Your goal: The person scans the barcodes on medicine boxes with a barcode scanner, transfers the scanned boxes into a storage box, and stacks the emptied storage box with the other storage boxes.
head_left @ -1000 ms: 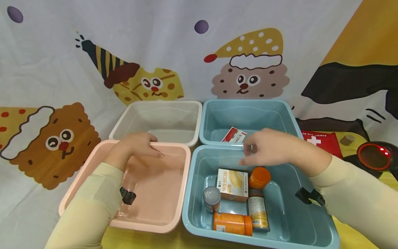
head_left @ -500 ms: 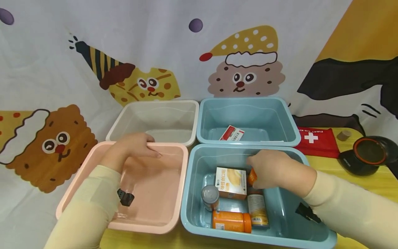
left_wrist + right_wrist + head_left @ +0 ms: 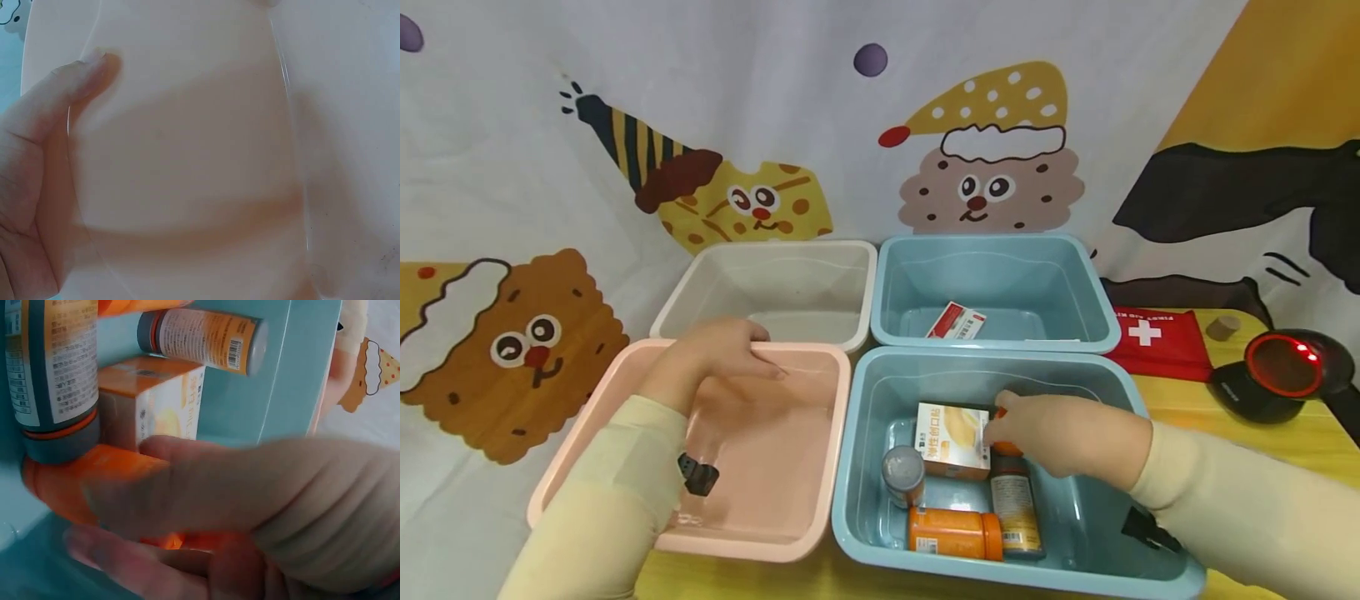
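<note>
The left hand (image 3: 718, 354) grips the back rim of the pink bin (image 3: 837, 425); in the left wrist view the thumb of this hand (image 3: 28, 162) lies along the bin's inner wall, the fingers hidden. Inside the front blue bin (image 3: 844, 467), the right hand (image 3: 1067, 433) holds an orange bottle (image 3: 1006, 447), thumb and fingers around its sides in the right wrist view. Left of that bottle is a white and orange box (image 3: 952, 437). A brown labelled bottle (image 3: 1015, 508), an orange bottle lying down (image 3: 951, 533) and a grey-capped bottle (image 3: 903, 473) are nearer the front.
Behind stand a beige bin (image 3: 871, 292) and a second blue bin (image 3: 1108, 300) with a red and white box (image 3: 957, 321). To the right are a red first aid pouch (image 3: 1161, 346), a small cork-coloured cylinder (image 3: 1223, 327) and a black round device (image 3: 1262, 400).
The right hand has come down into the front blue bin and taken hold of the orange bottle. The left hand stays on the pink rim, and the head view has shifted slightly.
</note>
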Demonstrator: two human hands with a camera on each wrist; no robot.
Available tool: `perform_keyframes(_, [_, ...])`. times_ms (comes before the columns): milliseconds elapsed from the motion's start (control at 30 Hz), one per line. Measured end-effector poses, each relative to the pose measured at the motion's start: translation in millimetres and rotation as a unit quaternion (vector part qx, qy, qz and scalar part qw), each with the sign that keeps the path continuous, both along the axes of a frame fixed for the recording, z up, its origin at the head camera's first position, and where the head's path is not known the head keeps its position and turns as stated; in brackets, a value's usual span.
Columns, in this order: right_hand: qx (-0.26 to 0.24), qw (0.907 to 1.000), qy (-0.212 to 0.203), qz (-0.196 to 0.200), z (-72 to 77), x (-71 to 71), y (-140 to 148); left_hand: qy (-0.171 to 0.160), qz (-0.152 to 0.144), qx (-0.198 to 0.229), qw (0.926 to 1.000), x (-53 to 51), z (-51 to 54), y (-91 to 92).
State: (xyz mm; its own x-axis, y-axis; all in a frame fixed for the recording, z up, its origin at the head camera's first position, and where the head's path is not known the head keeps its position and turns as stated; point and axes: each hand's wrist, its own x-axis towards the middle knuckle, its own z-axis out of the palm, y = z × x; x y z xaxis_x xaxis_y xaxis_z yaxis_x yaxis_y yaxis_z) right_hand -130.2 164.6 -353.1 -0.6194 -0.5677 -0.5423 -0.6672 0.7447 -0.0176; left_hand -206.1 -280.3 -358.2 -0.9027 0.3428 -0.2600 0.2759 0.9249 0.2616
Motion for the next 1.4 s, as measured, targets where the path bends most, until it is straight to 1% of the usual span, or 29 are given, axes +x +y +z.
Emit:
perform_keyframes(33, [-0.016, 0.9998, 0.001, 0.006, -1.8, -0.9, 1.0, 0.000, -0.002, -0.001, 1.0000, 0.2, 0.1, 0.0])
perform_keyframes(133, [-0.050, 0.9983, 0.024, 0.016, -6.4, -4.0, 4.0, 0.002, -0.006, -0.005, 1.0000, 0.4, -0.1, 0.7])
perform_keyframes(233, [-0.055, 0.9969, 0.049, 0.026, -10.2, -6.1, 6.2, 0.004, -0.012, -0.007, 0.9999, 0.2, -0.6, 2.3])
perform_keyframes(367, [-0.052, 0.9946, 0.078, 0.046, -14.0, -7.8, 7.0, -0.002, -0.010, -0.005, 0.9999, 0.0, -1.4, 2.6])
perform_keyframes(500, [-0.069, 0.9925, 0.094, 0.037, -14.9, -9.4, 6.8, -0.007, -0.007, -0.002, 1.0000, 0.5, -0.7, 1.9])
perform_keyframes(600, [-0.090, 0.9907, 0.096, 0.036, -13.5, -11.4, 6.9, -0.007, -0.006, 0.001, 1.0000, 1.2, 0.5, 2.0])
perform_keyframes(900, [-0.148, 0.9860, 0.059, 0.048, -10.4, -17.5, 6.8, -0.009, -0.002, 0.005, 0.9999, 2.9, 1.7, -0.5])
perform_keyframes(1033, [-0.147, 0.9867, 0.040, 0.056, -8.2, -18.8, 6.4, -0.012, 0.000, 0.005, 0.9999, 3.7, 2.7, -0.3])
perform_keyframes(1133, [-0.146, 0.9880, 0.012, 0.047, -7.4, -19.2, 6.6, -0.013, 0.005, 0.004, 0.9999, 4.0, 3.4, 0.4])
perform_keyframes(1233, [-0.148, 0.9882, -0.008, 0.037, -7.7, -19.4, 7.6, -0.014, 0.011, 0.005, 0.9998, 4.6, 4.0, 0.8])
perform_keyframes(1300, [-0.150, 0.9881, -0.010, 0.034, -8.3, -19.4, 8.5, -0.014, 0.011, 0.007, 0.9998, 5.1, 4.2, 1.1])
perform_keyframes(1400, [-0.148, 0.9883, 0.000, 0.038, -8.9, -19.6, 9.1, -0.014, 0.011, 0.007, 0.9998, 5.5, 3.6, 1.0])
